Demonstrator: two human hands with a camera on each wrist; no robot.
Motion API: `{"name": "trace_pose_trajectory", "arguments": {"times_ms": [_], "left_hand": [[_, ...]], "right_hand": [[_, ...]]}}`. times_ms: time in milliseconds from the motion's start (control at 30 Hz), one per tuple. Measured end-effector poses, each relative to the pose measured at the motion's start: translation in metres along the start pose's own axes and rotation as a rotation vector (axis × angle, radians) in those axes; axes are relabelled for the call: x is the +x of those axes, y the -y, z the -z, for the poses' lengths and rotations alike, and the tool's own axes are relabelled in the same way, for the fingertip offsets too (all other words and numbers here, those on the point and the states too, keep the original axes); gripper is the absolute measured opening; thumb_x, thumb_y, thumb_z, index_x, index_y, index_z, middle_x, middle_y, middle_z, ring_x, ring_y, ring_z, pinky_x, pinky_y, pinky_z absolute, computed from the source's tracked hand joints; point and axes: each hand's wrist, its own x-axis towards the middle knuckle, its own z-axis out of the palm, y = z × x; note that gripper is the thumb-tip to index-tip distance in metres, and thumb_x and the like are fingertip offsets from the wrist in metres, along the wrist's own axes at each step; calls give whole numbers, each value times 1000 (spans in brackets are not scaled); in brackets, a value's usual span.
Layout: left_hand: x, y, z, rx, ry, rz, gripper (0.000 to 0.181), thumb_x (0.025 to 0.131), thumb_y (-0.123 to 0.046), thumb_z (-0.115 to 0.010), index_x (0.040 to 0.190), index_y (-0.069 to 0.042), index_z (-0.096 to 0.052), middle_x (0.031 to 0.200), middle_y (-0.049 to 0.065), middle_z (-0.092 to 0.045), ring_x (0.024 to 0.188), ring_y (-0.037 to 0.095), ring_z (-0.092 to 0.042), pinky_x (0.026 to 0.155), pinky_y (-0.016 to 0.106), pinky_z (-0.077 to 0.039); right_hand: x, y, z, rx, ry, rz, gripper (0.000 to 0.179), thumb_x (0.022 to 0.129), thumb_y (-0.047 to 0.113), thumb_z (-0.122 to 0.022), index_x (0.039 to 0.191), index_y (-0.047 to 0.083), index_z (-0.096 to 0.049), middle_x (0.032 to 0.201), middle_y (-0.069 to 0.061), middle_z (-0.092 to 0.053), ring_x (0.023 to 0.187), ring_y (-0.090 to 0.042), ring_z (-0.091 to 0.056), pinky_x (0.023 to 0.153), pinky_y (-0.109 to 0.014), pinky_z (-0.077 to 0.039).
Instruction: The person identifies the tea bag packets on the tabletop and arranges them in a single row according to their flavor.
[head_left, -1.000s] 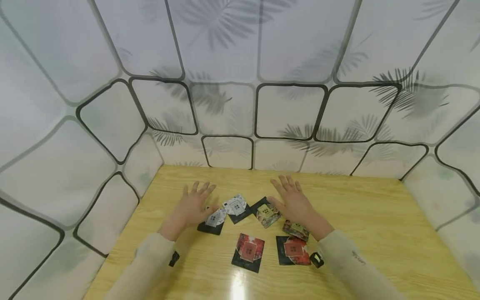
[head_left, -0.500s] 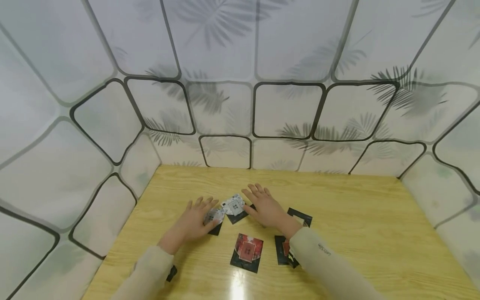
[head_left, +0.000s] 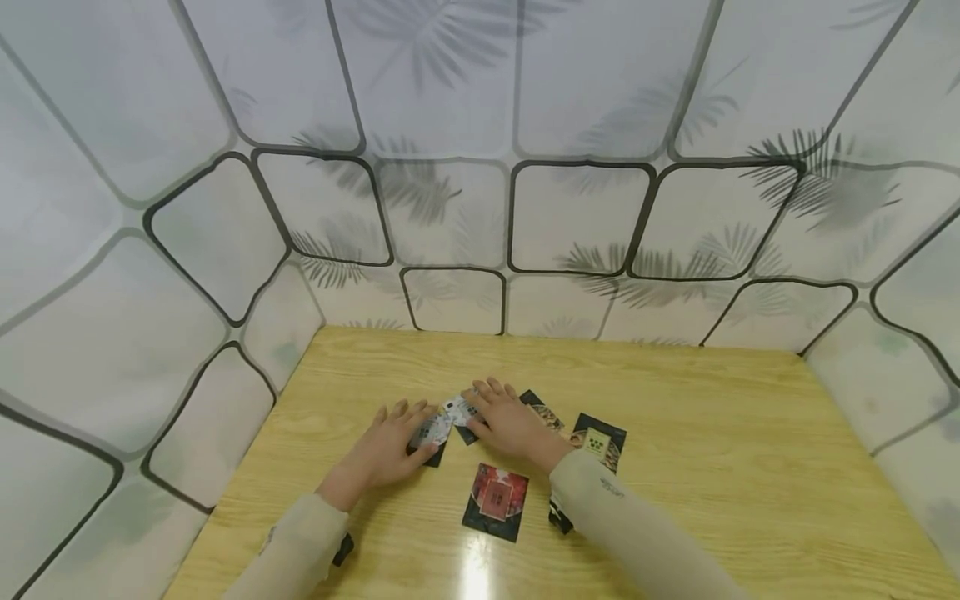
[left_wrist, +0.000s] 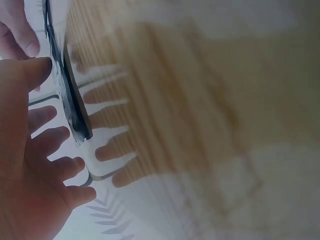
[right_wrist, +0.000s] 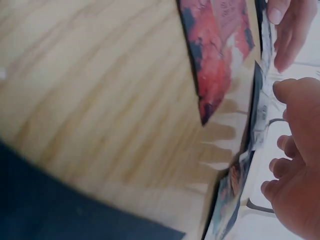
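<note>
My left hand (head_left: pixel 386 450), fingers spread, hovers over a small flat white-and-black packet (head_left: pixel 432 432) and partly hides it. In the left wrist view its fingers stay apart from the packet (left_wrist: pixel 75 115). Palm down, my right hand (head_left: pixel 510 421) covers part of a second white-and-black packet (head_left: pixel 459 410). The right wrist view shows that hand (right_wrist: pixel 295 165) slightly above the packets, holding nothing. Two packets with yellow labels, one partly covered (head_left: pixel 543 412) and one farther right (head_left: pixel 597 442), lie beside the right hand. A red-and-black packet (head_left: pixel 497 502) lies nearer me.
A wood-grain table (head_left: pixel 712 467) carries the packets. Patterned white walls (head_left: pixel 577 221) rise along its back and sides. The right sleeve (head_left: pixel 618 508) hides the area below the yellow-label packets. Dark wrist-worn pieces show under both sleeves.
My right hand has moved left, from near the yellow-label packets to over a white one, its sleeve now covering a second red packet. My left hand has come slightly nearer me. The packets look unmoved.
</note>
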Motion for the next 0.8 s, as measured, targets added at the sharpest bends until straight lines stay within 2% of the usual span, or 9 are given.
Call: {"name": "trace_pose_trajectory", "arguments": {"times_ms": [167,367,800], "left_hand": [[-1,1,-1,2,11,-3,63,106,-40,-62,159,-10,-47,162,22,-48,148,57,-41,117,78,-31],[-2,0,-2,5,42,13,62,107,-40,-61,159,-10,-47,163,21,-46,150,55,-39,118,76,-31],[0,0,-2,29,34,28,63,107,-39,-61,159,-7,-46,163,21,-46,151,55,-37,120,76,-28]], "right_hand": [[0,0,-7,-8,32,-4,57,114,39,-45,166,16,-36,173,-16,-29,162,-40,-22,131,-60,-21],[0,0,-10,-25,67,-11,57,115,42,-42,167,19,-35,175,-14,-26,163,-36,-21,131,-58,-22],[-2,1,-12,7,64,-23,58,115,44,-39,167,20,-33,175,-13,-25,163,-36,-21,131,-58,-22]]}}
